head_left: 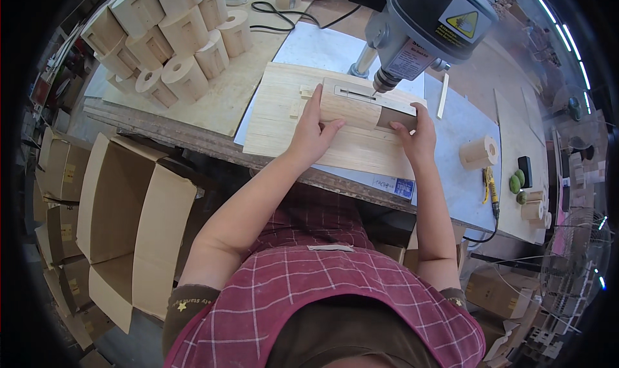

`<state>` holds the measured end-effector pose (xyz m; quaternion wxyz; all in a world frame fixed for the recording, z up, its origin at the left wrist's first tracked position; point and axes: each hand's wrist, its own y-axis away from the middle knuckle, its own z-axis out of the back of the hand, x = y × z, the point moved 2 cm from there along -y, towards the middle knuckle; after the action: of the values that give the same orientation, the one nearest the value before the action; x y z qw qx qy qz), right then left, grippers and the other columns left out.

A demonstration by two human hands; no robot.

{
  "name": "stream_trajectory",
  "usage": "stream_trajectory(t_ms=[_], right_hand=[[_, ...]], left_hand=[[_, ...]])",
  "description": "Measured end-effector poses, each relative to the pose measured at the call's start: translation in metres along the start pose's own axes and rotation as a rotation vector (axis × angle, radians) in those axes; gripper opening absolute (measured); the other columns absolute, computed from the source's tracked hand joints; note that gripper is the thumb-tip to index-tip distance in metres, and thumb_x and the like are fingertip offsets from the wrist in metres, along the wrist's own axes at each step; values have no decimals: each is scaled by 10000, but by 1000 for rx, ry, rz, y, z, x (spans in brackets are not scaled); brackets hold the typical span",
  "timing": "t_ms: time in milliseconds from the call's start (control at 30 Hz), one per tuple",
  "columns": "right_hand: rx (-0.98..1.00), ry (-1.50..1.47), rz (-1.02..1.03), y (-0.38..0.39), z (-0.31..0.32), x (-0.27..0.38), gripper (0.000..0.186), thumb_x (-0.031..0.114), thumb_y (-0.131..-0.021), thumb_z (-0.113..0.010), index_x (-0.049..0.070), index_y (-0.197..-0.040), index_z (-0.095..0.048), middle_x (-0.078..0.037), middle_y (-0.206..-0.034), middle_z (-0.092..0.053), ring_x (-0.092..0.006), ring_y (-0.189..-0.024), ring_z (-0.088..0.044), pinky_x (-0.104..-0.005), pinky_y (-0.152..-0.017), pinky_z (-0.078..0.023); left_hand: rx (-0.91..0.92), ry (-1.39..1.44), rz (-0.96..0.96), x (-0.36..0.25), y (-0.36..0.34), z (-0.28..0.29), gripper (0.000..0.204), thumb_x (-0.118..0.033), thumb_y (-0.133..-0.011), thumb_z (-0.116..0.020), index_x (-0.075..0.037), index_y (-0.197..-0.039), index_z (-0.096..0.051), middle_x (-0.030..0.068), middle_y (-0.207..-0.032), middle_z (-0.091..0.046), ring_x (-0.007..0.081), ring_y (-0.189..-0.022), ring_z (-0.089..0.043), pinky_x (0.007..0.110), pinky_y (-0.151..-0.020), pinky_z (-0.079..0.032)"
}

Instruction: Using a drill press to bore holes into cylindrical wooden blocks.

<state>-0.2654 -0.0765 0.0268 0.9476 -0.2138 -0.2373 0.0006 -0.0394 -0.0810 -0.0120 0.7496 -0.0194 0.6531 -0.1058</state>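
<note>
Wooden block [351,115], one, rounded front, slotted top: on its side between my hands. From left to right:
Cardboard carton [116,207], one, flaps open: lower left of my left hand.
Wooden cylinders [184,78], a stack: beyond and left of my left hand.
Black cable [293,23], looped: farther out beyond my left hand.
Left hand [311,134], mine: clamped on the block's left end, thumb along the front, apart from the right.
Pale board [284,126], one: under the block and both my hands.
Drill press [422,29], one: beyond my hands, bit over the slotted top; contact, I cannot tell.
Right hand [420,136], mine: gripping the block's right end, where a grey section [391,118] shows.
Wooden strip [443,97], narrow: beyond and right of my right hand.
Loose cylinder [476,154], one: right of my right hand.
Yellow-handled tool [491,190], corded: just nearer me than that cylinder.
</note>
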Motion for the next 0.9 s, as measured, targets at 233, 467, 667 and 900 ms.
stream_trajectory(t_ms=[233, 467, 667, 900], right_hand=[[296, -186, 9, -11, 28, 1, 564, 216, -724, -693, 84, -1204, -427, -174, -1022, -557, -294, -950, -533, -336, -753, -453], [-136, -368, 12, -116, 129, 38, 350, 330, -825, -538, 62, -1050, -551, -147, -850, -603, -258, -576, -577, -320, -549, -437], [-141, -348, 15, -152, 151, 99, 409, 393, -851, -481, 10, -789, -611, -26, -615, -556, -102, -630, -536, -246, -545, -421], [-201, 214, 286, -153, 146, 105, 389, 334, -830, -430, -4, -750, -605, -201, -773, -609, -319, -766, -598, -370, -676, -441]], left_hand=[[-105, -83, -207, 16, -5, -4, 751, -114, -766, -628, 36, -1343, -171, 231, -1202, -414, 282, -1026, -493, 307, -784, -443], [-95, -32, -137, 17, -3, -2, 733, -102, -771, -620, 33, -1342, -181, 228, -1202, -416, 291, -1036, -489, 306, -811, -433], [-77, 4, -156, 17, -5, -6, 728, -96, -771, -616, 30, -1341, -181, 226, -1221, -405, 288, -1059, -482, 302, -812, -436], [-74, -25, -95, 13, -3, -4, 723, -97, -769, -615, 28, -1339, -188, 230, -1225, -409, 310, -1102, -457, 333, -892, -392]])
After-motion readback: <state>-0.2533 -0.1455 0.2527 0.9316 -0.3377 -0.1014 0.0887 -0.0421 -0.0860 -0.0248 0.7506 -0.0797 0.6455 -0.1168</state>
